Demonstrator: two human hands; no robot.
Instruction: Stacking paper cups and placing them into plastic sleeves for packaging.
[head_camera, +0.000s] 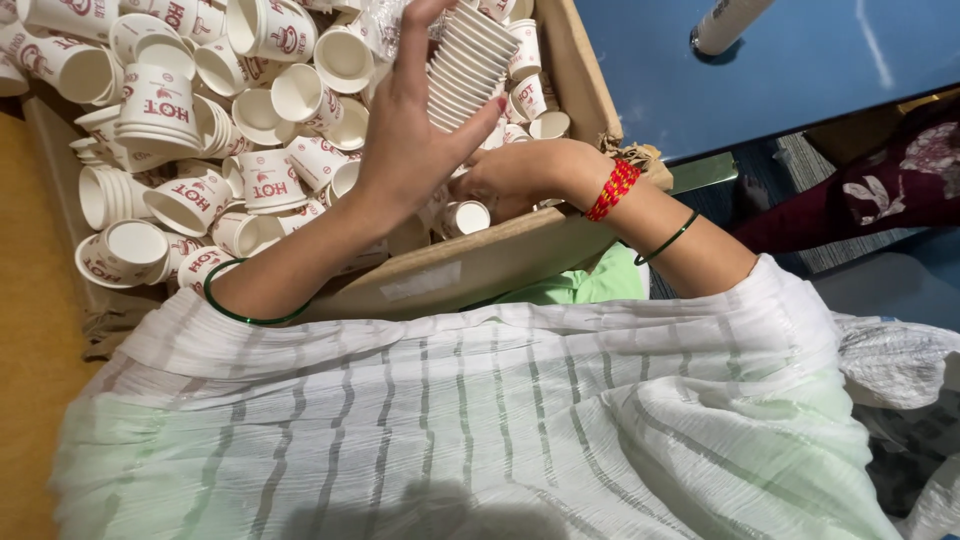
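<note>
Fingers (440, 60) around ribbed paper-cup stack (468, 62)

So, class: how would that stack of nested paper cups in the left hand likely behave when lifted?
The stack is probably light, being thin paper. It leans against the left hand, so it may bend or slide apart if gripped loosely. Loose cups lie on their sides in the box, so dropped ones would likely roll.

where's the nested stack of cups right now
In the head view, the nested stack of cups is top centre, held against the left hand above the cardboard box, with the right hand just below it.
</note>
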